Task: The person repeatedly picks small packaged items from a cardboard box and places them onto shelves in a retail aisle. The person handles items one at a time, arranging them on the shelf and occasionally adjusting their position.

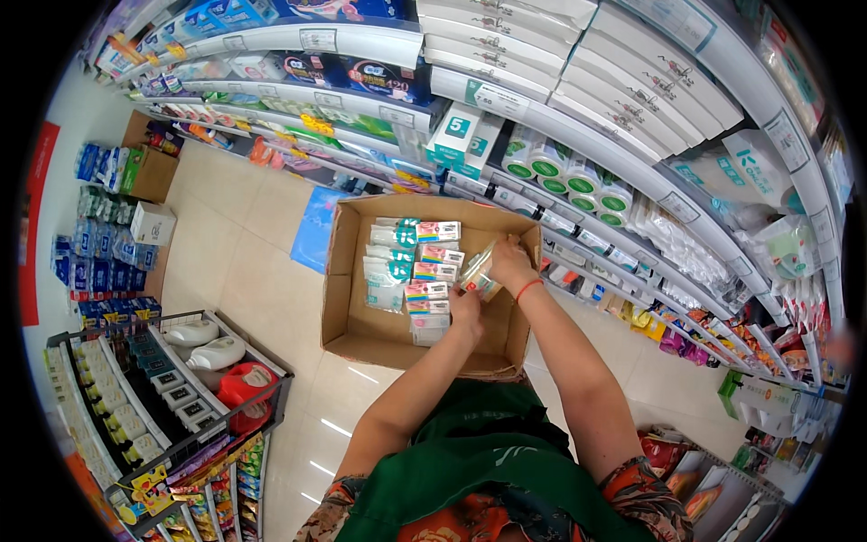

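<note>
A cardboard box (332, 307) stands open in front of me. My right hand (511, 264) is closed on the upper side of a small clear pack with pale, yellowish contents (479, 273), inside the box's right half. My left hand (465, 312) has its fingers against the pack's lower end, beside a small red mark. Left of my hands lie small white boxes with coloured stripes (439, 232) in a column. Beside them are flat white-and-teal packs (386, 271), also in a column. The exact contents of the held pack cannot be made out.
Shelves (379, 39) of packaged goods run along the far side and right. White-and-teal cartons (456, 128) and green-ended rolls (546, 166) sit just beyond the box. A blue sheet (316, 229) lies at its left. A display rack (176, 425) with bottles stands lower left.
</note>
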Tool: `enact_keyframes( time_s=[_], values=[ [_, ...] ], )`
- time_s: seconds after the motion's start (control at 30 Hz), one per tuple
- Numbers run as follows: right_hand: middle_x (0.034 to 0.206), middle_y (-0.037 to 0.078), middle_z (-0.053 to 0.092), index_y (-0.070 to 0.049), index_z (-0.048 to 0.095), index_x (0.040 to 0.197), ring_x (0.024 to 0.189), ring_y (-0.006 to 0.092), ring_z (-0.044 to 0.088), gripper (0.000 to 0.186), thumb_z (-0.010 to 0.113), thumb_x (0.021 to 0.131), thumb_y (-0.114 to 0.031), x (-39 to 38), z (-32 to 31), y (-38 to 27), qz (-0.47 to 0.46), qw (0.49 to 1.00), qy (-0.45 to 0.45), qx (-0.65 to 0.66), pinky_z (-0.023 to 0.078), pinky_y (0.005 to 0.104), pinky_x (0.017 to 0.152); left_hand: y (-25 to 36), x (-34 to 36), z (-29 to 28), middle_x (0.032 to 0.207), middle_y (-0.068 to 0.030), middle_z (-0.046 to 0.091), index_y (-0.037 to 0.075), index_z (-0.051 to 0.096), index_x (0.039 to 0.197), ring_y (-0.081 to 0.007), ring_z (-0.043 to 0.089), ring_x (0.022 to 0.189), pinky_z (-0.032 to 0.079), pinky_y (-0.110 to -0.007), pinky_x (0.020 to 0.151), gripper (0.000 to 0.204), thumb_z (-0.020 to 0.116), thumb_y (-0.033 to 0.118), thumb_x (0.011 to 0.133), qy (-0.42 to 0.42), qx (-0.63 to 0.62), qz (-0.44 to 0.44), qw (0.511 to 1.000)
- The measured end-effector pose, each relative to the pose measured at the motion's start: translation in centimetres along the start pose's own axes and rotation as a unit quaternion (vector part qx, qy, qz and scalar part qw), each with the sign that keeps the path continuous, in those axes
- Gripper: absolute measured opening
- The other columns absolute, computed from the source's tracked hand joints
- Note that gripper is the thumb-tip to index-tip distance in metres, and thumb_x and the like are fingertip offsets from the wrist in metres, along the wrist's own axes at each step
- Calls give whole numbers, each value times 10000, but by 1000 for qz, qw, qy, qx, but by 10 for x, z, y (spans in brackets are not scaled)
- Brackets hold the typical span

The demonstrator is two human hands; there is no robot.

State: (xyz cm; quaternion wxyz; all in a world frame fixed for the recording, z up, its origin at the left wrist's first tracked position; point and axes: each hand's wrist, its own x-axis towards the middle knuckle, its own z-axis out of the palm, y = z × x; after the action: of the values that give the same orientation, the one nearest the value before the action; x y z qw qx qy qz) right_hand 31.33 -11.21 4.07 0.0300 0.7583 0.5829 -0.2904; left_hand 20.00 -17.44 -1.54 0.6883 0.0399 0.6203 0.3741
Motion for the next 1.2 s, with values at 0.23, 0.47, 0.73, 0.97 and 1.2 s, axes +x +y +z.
enact_keyframes(
  time_s=[0.23, 0.47, 0.73, 0.97, 1.2],
  values=[
    [1076, 321, 508, 72, 403, 1174, 902, 403, 647, 444, 593, 792, -50, -20, -20, -13, 50, 995, 84, -2, 554, 401, 778, 21, 4, 20, 1138, -123, 530, -15, 341, 1370, -173, 532, 948, 451, -298, 815, 551, 494, -4, 841, -30, 77, 79, 993],
    [1158, 342, 469, 41, 290, 1285, 1002, 480, 582, 543, 535, 801, 14, -20, -3, -11, 118, 981, 92, 124, 521, 479, 834, 52, 25, 25, 1424, -168, 367, -20, 219, 1445, -226, 392, 1281, 313, -305, 1053, 618, 450, -34, 872, -144, 221, 186, 946],
    [1276, 321, 400, 23, 153, 1430, 1117, 492, 500, 716, 507, 807, 24, -20, 16, -13, 142, 956, 137, 216, 461, 470, 936, 46, 62, 11, 1279, -168, 489, -24, 264, 1435, -182, 538, 1007, 445, -290, 878, 599, 501, 1, 885, -130, 407, 368, 826],
    [1445, 303, 198, 43, 277, 1392, 1245, 471, 398, 692, 600, 782, -9, -34, 30, -13, 74, 962, 204, 165, 417, 438, 1005, 57, 38, 10, 1181, -210, 534, -45, 329, 1397, -243, 565, 957, 469, -320, 842, 565, 525, 15, 871, -143, 445, 409, 784],
    [1450, 324, 174, 64, 319, 1360, 1254, 464, 392, 656, 618, 785, -41, -44, 31, -16, 62, 968, 188, 152, 412, 425, 1017, 61, 17, 3, 1288, -272, 469, -50, 368, 1367, -395, 486, 1168, 396, -414, 988, 542, 522, 13, 851, -153, 461, 458, 744]
  ],
)
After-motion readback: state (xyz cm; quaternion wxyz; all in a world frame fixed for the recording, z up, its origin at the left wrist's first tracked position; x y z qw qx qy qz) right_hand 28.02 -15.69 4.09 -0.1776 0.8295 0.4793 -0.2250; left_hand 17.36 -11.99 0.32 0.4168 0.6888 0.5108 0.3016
